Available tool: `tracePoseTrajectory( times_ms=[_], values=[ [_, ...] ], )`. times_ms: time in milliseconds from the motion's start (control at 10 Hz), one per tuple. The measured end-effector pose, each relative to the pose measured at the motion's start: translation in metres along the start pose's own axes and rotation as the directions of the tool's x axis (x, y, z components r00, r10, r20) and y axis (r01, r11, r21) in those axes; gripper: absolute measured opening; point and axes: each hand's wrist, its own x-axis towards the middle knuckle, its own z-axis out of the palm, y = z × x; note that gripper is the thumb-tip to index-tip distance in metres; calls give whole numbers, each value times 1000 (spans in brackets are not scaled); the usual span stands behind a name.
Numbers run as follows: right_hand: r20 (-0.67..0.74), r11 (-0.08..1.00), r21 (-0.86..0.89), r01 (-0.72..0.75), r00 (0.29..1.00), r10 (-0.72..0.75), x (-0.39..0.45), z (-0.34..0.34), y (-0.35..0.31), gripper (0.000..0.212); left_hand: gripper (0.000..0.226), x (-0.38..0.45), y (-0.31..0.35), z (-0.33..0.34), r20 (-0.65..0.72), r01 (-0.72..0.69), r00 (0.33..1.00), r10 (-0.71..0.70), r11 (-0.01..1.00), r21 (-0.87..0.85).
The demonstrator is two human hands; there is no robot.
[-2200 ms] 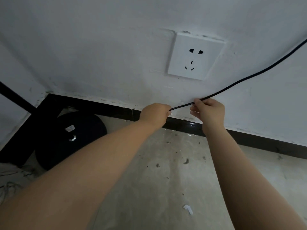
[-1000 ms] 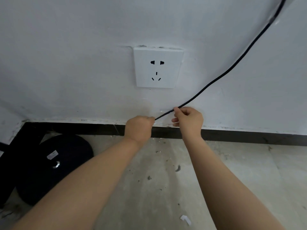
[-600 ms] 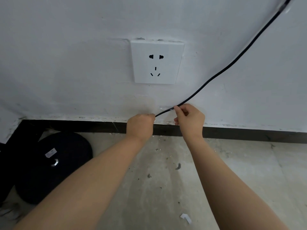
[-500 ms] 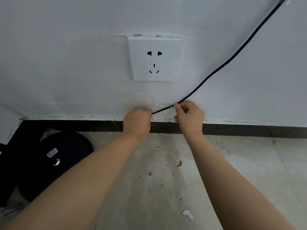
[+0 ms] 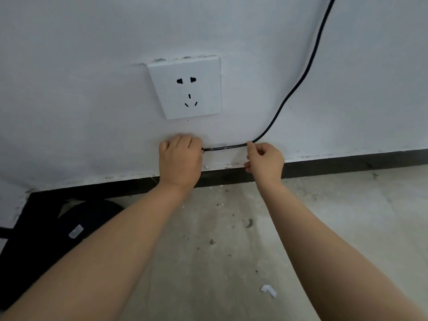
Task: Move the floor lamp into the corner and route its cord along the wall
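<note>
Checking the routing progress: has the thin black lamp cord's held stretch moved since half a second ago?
Yes. Judged against the white wall socket, the thin black lamp cord between the left hand and right hand has flattened from slanted to nearly level.

Soft, even light fills the scene, moderately bright, with no glare. The white wall reads pale grey and darkens slightly toward the upper edge. The lower left corner falls into deep shadow. Wide-angle distortion bends the dark skirting board. Detail is slightly soft throughout, and the forearms near the bottom edge look blurred.
</note>
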Motion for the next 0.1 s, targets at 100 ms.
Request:
tracePoseTrajectory(
  times_ms=[100],
  values=[
    [37, 997, 53, -47, 998, 45, 2, -6, 2, 24, 19, -6, 0, -6, -94, -29, 995, 26, 999, -31]
  ],
)
